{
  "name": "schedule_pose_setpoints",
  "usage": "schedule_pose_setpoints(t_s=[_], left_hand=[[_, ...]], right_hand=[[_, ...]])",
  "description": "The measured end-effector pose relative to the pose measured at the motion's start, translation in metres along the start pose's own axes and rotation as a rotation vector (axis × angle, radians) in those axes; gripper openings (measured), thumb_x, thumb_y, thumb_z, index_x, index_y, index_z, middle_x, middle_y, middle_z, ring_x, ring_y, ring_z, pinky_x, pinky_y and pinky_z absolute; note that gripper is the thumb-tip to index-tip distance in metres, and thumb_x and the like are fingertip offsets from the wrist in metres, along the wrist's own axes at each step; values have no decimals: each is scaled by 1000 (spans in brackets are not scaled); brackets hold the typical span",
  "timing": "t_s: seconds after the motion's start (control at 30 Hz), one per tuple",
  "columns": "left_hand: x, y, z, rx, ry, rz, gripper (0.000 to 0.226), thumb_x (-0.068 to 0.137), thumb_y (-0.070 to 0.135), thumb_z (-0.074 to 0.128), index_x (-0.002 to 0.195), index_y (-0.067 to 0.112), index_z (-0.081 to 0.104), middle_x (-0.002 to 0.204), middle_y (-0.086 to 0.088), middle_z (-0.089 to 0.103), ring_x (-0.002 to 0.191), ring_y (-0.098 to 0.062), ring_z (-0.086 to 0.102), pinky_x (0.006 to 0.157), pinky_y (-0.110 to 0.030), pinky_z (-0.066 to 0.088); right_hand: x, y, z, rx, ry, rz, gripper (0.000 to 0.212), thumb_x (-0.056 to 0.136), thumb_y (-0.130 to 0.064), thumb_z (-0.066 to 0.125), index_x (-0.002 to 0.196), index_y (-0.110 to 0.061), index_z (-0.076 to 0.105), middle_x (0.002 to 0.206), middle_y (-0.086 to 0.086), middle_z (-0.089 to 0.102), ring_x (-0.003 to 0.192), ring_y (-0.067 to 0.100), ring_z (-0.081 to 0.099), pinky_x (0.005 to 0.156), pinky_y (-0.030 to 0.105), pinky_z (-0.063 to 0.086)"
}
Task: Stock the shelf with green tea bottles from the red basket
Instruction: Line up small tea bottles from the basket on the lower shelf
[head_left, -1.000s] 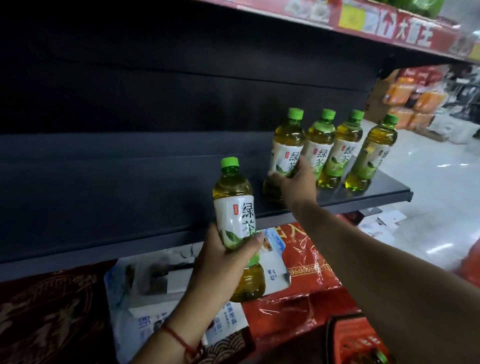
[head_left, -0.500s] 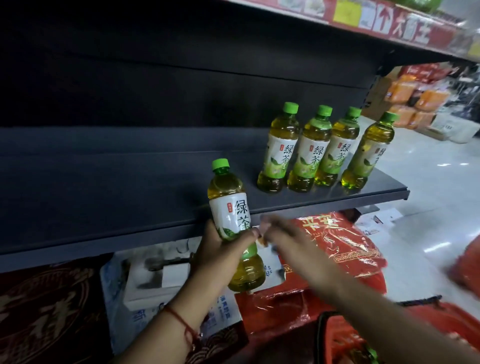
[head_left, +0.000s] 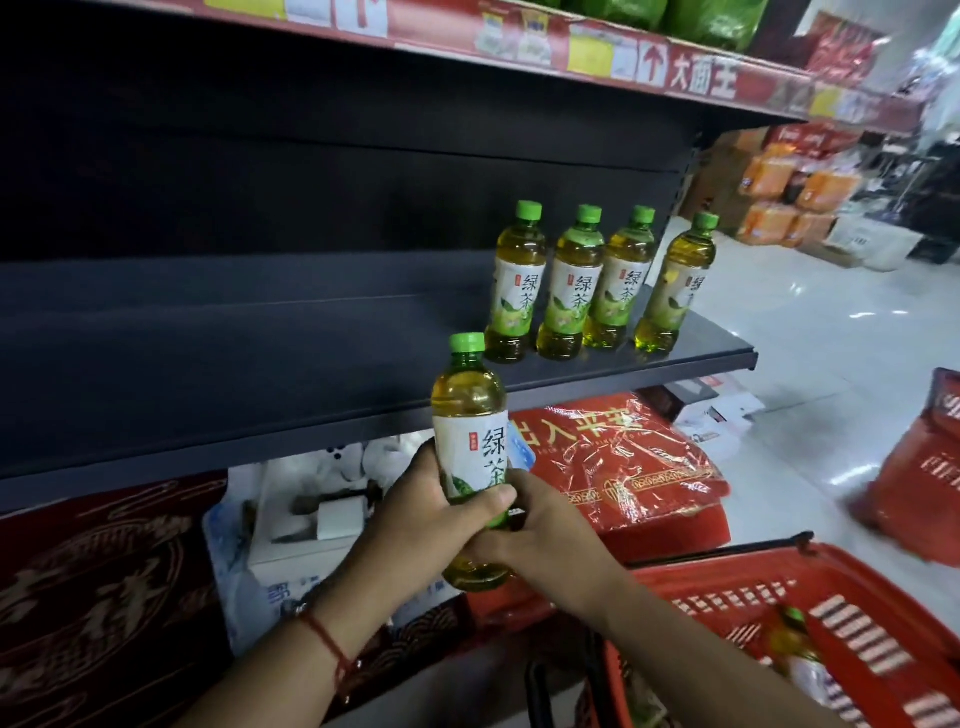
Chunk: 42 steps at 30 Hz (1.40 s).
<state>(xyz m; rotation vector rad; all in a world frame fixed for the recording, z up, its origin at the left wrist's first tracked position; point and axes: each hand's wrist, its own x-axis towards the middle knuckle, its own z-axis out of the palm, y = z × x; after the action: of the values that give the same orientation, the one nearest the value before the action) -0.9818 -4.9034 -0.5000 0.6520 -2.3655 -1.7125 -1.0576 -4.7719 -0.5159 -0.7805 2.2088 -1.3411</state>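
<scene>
A: Green tea bottle (head_left: 470, 447) — where was it?
B: Below the shelf's (head_left: 311, 415) front edge, left hand (head_left: 431, 519) and right hand (head_left: 540, 540) both closed round its label. Full, probably heavy and slick; the waist suited gripping. Four bottles (head_left: 597, 280) stood toward the shelf's right end.

Just right of the fingers, a red plastic-wrapped pack (head_left: 613, 467) printed with gold characters lies under the dark board, and to their left sit white cartons (head_left: 306, 525) and a dark red mat with gold patterns (head_left: 93, 582). High above the fingers runs a red price strip (head_left: 571, 47) with yellow tags, green packages (head_left: 711, 21) standing over it. Far right and up from the fingers, orange packs (head_left: 779, 197) are stacked on the glossy white floor (head_left: 810, 353).
</scene>
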Motion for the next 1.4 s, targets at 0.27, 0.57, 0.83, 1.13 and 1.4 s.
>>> schedule_pose_setpoints(t_s=[0.27,0.57,0.83,1.13,1.4], left_hand=[[-18,18,-42,684,253,286,64,96,55,47,153,39,23,158,11,27,142,-16,31,112,-38,34],[0,1,-39,858,264,312,60,100,52,41,155,38,20,165,4,13,149,-20,17,120,-39,15],[20,-8,-41,849,258,303,61,100,50,42,155,36,18,163,7,20,147,-19,22,119,-38,23],[25,-15,-34,902,220,279,61,99,50,43,154,35,22,163,5,20,148,-20,21,118,-38,23],[13,-7,6,960,92,332,60,97,46,47,152,32,29,159,1,30,142,-22,32,113,-40,30]], right_hand=[[43,-37,-14,-27,99,-91,48,77,-22,81,121,-18,60,104,-9,71,91,4,69,72,13,53],[164,-42,-4,51,367,-128,57,79,-15,81,129,-12,52,123,2,64,112,17,61,96,30,49],[217,-22,5,-70,440,-125,54,79,-23,81,124,-13,52,122,3,64,112,19,59,91,29,45],[218,-31,0,-120,407,-76,57,82,-25,78,128,-11,48,127,6,62,117,23,58,92,28,43],[93,-11,-41,-654,149,-134,73,94,-34,63,155,-22,25,156,0,34,139,23,40,110,31,33]])
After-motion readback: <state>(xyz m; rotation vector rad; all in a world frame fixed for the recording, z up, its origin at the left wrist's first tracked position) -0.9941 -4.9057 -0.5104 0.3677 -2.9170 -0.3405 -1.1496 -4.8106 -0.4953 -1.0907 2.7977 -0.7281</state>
